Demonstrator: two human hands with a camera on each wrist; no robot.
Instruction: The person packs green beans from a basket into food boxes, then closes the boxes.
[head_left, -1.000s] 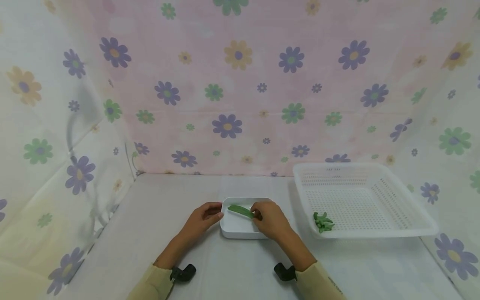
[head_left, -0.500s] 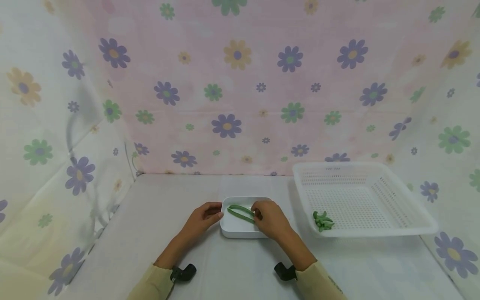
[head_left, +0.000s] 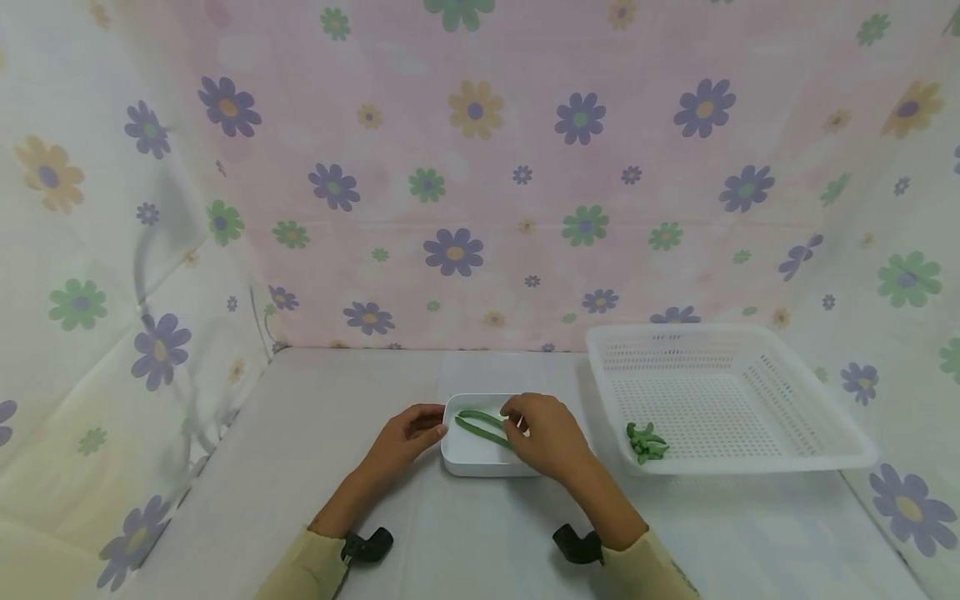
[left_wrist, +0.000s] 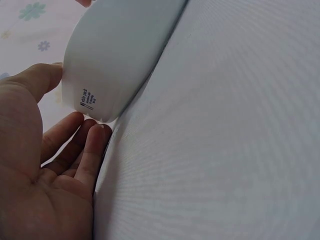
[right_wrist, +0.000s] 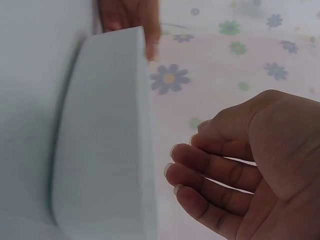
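A small white rectangular tray [head_left: 491, 470] stands on the table in front of me. Two long green beans [head_left: 483, 433] lie in it, spread in a narrow V with their right ends behind my right hand [head_left: 551, 437]. That hand hovers over the tray's right half; in the right wrist view its fingers are loosely curled beside the tray wall [right_wrist: 105, 135], nothing between them. My left hand [head_left: 405, 437] holds the tray's left end. In the left wrist view the thumb touches the rim and the fingertips [left_wrist: 97, 135] meet the lower corner, near dark print [left_wrist: 87, 99].
To the right stands a large white perforated basket [head_left: 750, 466]. A little heap of green bean pieces [head_left: 647, 443] lies in its near left corner. Behind the table hangs a flowered cloth [head_left: 480, 183], which also covers both sides.
The green beans, earlier lying together under my right fingers, have parted into a V. My right hand has since lifted slightly and shifted right, off the beans. My left hand has stayed put.
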